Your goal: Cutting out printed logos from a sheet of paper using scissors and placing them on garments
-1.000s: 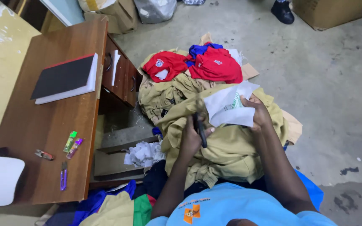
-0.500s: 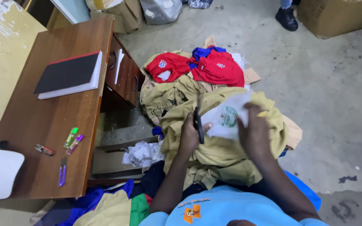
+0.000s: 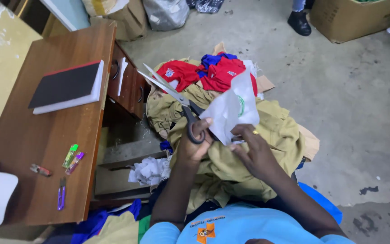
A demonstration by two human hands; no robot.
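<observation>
Concrete floor (image 3: 339, 104), workshop corner, wooden bench (image 3: 37, 149) at left.

Item: white sheet (image 3: 231, 110), held up over the lap above a khaki garment pile (image 3: 267, 135). Right hand (image 3: 253, 151) pinches its lower edge. Left hand (image 3: 195, 142) is clenched through the loops of the scissors (image 3: 177, 97), blades parted, tips pointing away.

Risk: right fingers sit close to the blades; a nick, or a snag in the khaki cloth beneath, seems possible.

Obscured: sheet's green marking, its lower edge, the blade pivot.
</observation>
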